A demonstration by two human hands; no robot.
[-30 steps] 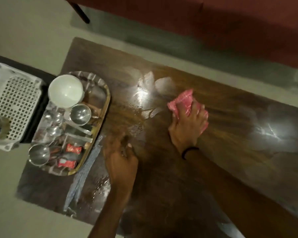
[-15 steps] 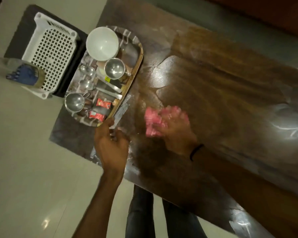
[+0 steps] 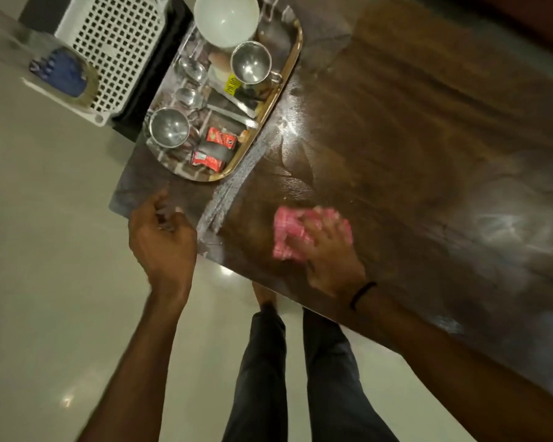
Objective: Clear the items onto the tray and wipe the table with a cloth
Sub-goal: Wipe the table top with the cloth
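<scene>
My right hand presses a pink cloth flat on the dark wooden table, near its front edge. My left hand hovers over the table's front-left corner, fingers loosely curled, nothing in it. The gold-rimmed tray lies at the table's left end. It holds a white bowl, two steel cups, spoons and two red sachets. Wet streaks shine on the wood beside the tray.
A white perforated crate sits on a black stand left of the table, with a blue-topped object at its edge. My legs stand on the pale floor by the table's front edge.
My right hand has swept the pink cloth from the middle of the table toward the front edge. My left hand slid to the front-left corner. The view has shifted and turned.
</scene>
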